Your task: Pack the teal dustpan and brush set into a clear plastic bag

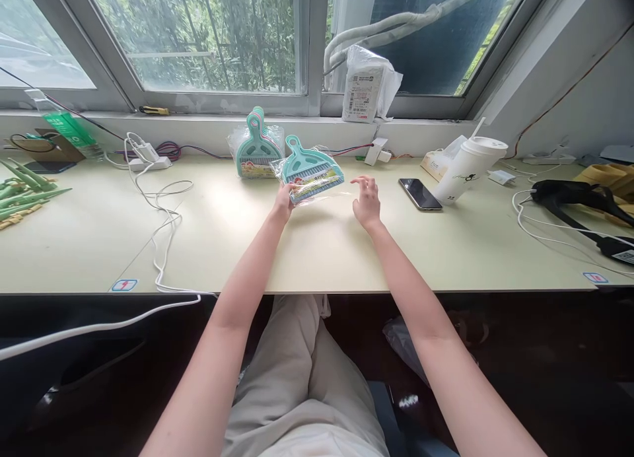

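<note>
Teal dustpan (311, 170) sealed in clear bag, left hand (283, 203) gripping it

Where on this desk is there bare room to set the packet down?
Bare desk lies in front of both hands, from the white cable across to the phone. The left hand holds the dustpan packet; the right hand hovers open. It is crowded by the dustpan stack, cup and black straps.
</note>
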Motion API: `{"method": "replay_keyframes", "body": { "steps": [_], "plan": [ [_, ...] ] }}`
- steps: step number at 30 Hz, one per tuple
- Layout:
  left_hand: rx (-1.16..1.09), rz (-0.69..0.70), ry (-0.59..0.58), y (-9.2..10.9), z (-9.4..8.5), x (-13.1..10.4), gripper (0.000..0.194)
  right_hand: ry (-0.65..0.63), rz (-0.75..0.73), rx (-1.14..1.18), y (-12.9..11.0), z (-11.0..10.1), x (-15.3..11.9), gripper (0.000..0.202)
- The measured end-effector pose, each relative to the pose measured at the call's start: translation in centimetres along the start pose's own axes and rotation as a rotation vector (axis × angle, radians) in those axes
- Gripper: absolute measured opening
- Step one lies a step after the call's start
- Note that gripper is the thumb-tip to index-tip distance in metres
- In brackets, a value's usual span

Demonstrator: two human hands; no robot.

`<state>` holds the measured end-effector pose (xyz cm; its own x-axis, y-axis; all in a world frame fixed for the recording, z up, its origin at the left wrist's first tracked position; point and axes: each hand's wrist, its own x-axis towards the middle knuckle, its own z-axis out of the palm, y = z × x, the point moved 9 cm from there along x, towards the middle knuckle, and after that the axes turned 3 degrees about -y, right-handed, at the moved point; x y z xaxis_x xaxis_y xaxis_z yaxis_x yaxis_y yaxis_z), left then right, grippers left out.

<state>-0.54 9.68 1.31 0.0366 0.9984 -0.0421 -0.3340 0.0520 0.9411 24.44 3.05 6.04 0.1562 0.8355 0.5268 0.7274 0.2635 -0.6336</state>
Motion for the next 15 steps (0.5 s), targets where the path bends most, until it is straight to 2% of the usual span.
{"method": "replay_keyframes", "body": {
  "steps": [4,8,11,15],
  "plan": [
    [0.004,-0.039,-0.030,-0.5,0.5,-0.1,0.041,-0.037,-0.090,0.050,-0.5,0.5,0.2,0.056],
    [0.005,-0.056,-0.112,-0.8,1.5,-0.5,0.043,-0.042,-0.093,0.180,-0.1,0.7,0.7,0.037],
    [0.031,-0.082,-0.120,-1.0,1.6,-0.7,0.046,0.001,-0.074,0.328,0.4,0.4,0.8,0.023],
    [0.054,-0.110,-0.213,-1.2,1.9,-0.9,0.051,0.026,-0.010,0.448,1.4,0.4,0.9,0.012]
  ]
}}
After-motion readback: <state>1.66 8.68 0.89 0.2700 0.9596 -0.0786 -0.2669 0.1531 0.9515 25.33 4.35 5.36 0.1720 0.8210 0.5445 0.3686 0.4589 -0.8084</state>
